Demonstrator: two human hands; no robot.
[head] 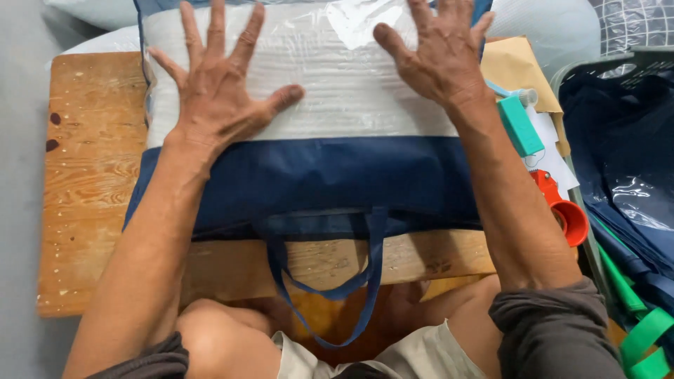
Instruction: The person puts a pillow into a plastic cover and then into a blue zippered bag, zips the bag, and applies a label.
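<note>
A low wooden table (91, 210) carries a big zip-up bag (309, 175), navy fabric below and a clear plastic window above, with a white padded pillow (337, 98) showing through it; the bag fills the table from centre to 12 o'clock. It looks soft, bulky and probably light, the plastic face likely slick under the palms, so the firm places to take hold are the navy carry handles (330, 288) dangling off the table edge at 6 o'clock, or the fabric seams. The left hand (217, 91) lies flat at 11 o'clock, fingers spread wide, pressing the plastic; the right hand (439, 60) does likewise at 1 o'clock. At 3 o'clock sit an orange tape dispenser (565, 214) and a teal block (519, 125).
</note>
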